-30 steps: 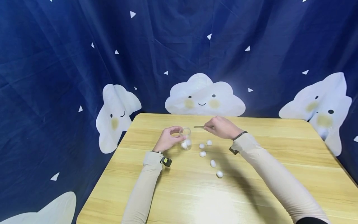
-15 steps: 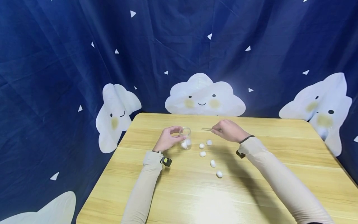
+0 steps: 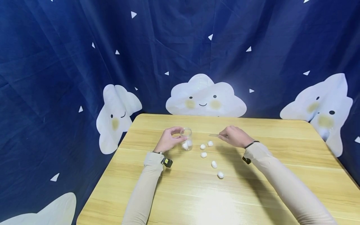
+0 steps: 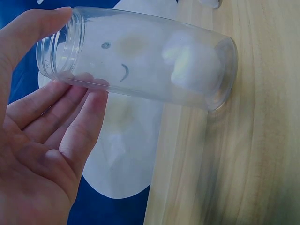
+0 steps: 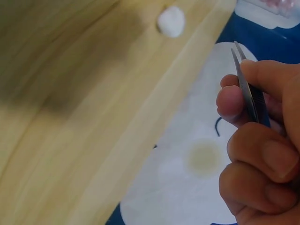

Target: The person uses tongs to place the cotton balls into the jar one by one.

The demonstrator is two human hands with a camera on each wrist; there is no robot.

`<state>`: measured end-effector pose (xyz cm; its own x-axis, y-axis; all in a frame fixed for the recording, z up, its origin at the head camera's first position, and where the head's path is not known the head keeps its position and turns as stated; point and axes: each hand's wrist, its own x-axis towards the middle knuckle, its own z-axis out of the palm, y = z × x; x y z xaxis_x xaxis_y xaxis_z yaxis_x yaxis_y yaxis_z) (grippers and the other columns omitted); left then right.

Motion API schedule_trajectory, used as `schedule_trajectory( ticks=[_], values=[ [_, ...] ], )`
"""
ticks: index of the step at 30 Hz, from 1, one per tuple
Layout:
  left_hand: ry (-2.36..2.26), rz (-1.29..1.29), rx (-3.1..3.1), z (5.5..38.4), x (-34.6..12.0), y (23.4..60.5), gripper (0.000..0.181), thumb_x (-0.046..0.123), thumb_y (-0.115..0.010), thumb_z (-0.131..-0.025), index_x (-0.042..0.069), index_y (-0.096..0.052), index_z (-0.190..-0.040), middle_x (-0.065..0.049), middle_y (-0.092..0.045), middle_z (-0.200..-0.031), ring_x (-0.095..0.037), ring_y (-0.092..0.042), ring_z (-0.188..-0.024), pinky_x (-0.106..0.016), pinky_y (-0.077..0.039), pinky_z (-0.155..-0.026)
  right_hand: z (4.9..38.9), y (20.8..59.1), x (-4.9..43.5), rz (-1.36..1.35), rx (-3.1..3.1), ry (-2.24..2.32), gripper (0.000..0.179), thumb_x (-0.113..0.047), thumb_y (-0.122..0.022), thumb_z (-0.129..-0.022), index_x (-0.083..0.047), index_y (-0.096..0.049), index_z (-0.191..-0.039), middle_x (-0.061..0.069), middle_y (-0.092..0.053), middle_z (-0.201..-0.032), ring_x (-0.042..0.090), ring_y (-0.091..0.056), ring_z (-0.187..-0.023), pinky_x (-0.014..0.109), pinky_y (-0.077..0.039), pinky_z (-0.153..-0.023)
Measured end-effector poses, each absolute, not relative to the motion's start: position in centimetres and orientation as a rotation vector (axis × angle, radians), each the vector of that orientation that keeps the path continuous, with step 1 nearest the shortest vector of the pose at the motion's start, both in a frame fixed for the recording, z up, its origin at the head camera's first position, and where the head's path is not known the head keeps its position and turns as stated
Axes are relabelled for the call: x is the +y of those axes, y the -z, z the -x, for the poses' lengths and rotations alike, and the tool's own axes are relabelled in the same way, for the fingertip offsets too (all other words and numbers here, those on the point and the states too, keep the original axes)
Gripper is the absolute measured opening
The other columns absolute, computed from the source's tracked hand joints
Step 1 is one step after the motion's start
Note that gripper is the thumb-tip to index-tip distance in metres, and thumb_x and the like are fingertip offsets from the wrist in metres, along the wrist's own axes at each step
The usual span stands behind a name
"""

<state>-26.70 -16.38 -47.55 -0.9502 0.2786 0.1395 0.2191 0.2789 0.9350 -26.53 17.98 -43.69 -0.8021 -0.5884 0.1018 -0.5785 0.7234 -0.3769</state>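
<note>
A clear, open-topped plastic jar (image 3: 187, 139) stands upright on the table, with white cotton balls (image 4: 194, 68) at its bottom. My left hand (image 3: 167, 139) holds it near the threaded mouth, thumb on one side and fingers on the other. In my right hand (image 3: 235, 136) is a pair of metal tweezers (image 5: 247, 84), pinched between thumb and fingers. The tweezers' tips are slightly apart with nothing between them; they point left, above the table. Several loose cotton balls (image 3: 203, 154) lie on the wood between the jar and the right forearm.
The light wooden table (image 3: 135, 187) has its far edge against a dark blue curtain (image 3: 180, 47) printed with clouds and small white triangles. A shadow of the right arm falls across the tabletop.
My right hand has moved right and lower in the head view, taking the tweezers away from the jar. The left hand and jar have stayed put.
</note>
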Motion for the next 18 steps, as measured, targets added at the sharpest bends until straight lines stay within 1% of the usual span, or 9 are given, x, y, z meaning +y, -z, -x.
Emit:
schedule_trajectory(
  ticks=[7, 12, 15, 18],
  values=[
    [-1.785, -0.476, 2.475, 26.7, -16.4, 47.6, 0.05, 0.022, -0.087, -0.085, 0.008, -0.068, -0.129, -0.023, -0.067, -0.134, -0.03, -0.064, -0.13, -0.031, -0.061, -0.101, 26.4, 45.5, 18.6, 0.953, 2.889, 0.6, 0.031, -0.013, -0.068, -0.099, -0.012, -0.063, -0.068, -0.009, -0.047, -0.059, 0.005, -0.038, -0.052, 0.02, -0.033, -0.051],
    [-1.773, -0.464, 2.482, 26.6, -16.3, 47.5, 0.051, 0.023, -0.087, -0.085, 0.008, -0.068, -0.13, -0.023, -0.067, -0.134, -0.031, -0.063, -0.13, -0.031, -0.061, -0.101, 26.3, 46.5, 18.8, 0.957, 2.869, 0.609, 0.031, -0.012, -0.068, -0.099, -0.011, -0.062, -0.068, -0.009, -0.045, -0.058, 0.004, -0.037, -0.052, 0.019, -0.031, -0.05],
    [-1.769, -0.46, 2.491, 26.6, -16.3, 47.5, 0.051, 0.022, -0.086, -0.085, 0.008, -0.068, -0.13, -0.021, -0.068, -0.134, -0.03, -0.064, -0.13, -0.031, -0.061, -0.101, 26.2, 46.9, 18.8, 0.946, 2.854, 0.621, 0.029, -0.013, -0.068, -0.099, -0.011, -0.065, -0.07, -0.01, -0.045, -0.058, 0.004, -0.035, -0.052, 0.019, -0.03, -0.049],
    [-1.769, -0.453, 2.5, 26.6, -16.2, 47.5, 0.05, 0.022, -0.086, -0.086, 0.009, -0.068, -0.13, -0.021, -0.068, -0.133, -0.029, -0.064, -0.13, -0.032, -0.061, -0.101, 26.2, 47.2, 18.8, 0.929, 2.842, 0.619, 0.03, -0.013, -0.068, -0.099, -0.01, -0.065, -0.07, -0.01, -0.047, -0.058, 0.004, -0.035, -0.051, 0.018, -0.031, -0.049]
  ],
)
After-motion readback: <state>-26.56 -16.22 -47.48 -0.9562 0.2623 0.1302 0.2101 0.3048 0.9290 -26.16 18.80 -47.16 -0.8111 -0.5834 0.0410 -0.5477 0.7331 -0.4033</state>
